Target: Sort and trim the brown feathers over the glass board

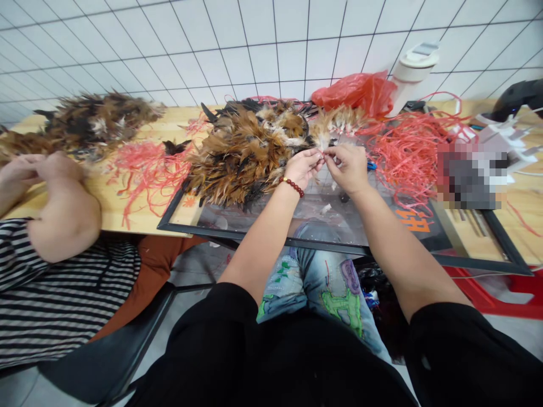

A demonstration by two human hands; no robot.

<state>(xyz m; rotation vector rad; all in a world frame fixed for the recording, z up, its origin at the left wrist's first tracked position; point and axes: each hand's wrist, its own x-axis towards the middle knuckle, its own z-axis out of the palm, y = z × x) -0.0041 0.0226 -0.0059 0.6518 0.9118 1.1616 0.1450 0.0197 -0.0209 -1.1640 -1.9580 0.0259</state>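
Observation:
My left hand [303, 167], with a dark red bead bracelet at the wrist, pinches the base of a small bunch of pale feathers [321, 135]. Fingertip to fingertip with it, my right hand [347, 167] is closed at the same base; a speck of pink shows there, perhaps string, too small to be sure. The feather tips point away from me. A large heap of brown and black feathers [241, 158] lies just left of my hands. Behind them sits a row of lighter feather bunches [343, 120]. A small blue object [371, 165] shows beside my right hand.
Right of me lies a tangle of pink string [409, 150], with a red plastic bag [356, 93] and a white tumbler [413, 73] behind. A black-framed glass panel [271, 233] rests on the table. At left, a co-worker's hands [46, 169] work near more feathers [102, 121] and pink string [148, 172].

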